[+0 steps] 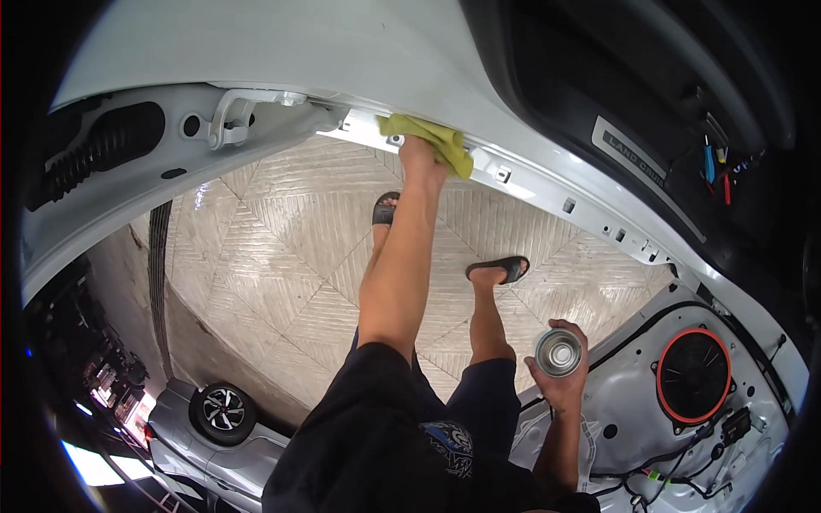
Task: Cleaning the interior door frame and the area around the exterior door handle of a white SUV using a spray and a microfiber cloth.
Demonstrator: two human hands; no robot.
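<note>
One yellow-green fabric cloth (pixel 445 141), creased and bunched, lies against the long white metal sill (pixel 534 193); one silver cylindrical metal can (pixel 558 353) (its ringed end facing up) is well apart from it. Two black open-toed sandals (pixel 513 270) stand on the pale grooved floor (pixel 291 231). The left hand (pixel 420 161) grasps the cloth, fingers partly hidden; the right hand (pixel 564 386) has fingers curled, widely parted, around the can.

And it's matt, soft-looking cloth (pixel 451 144) creased in my grip, right up against the sill's (pixel 539 193) smooth, glossy painted metal! Bright bare metal gleams on the end of my can (pixel 558 352). Below me, the floor (pixel 282 224) is rough, ridged, yet catching a sheen. The door panel (pixel 629 398) shows smooth metal, the interior trim (pixel 560 98) dull plastic, my shirt (pixel 376 427) matt fabric.
</note>
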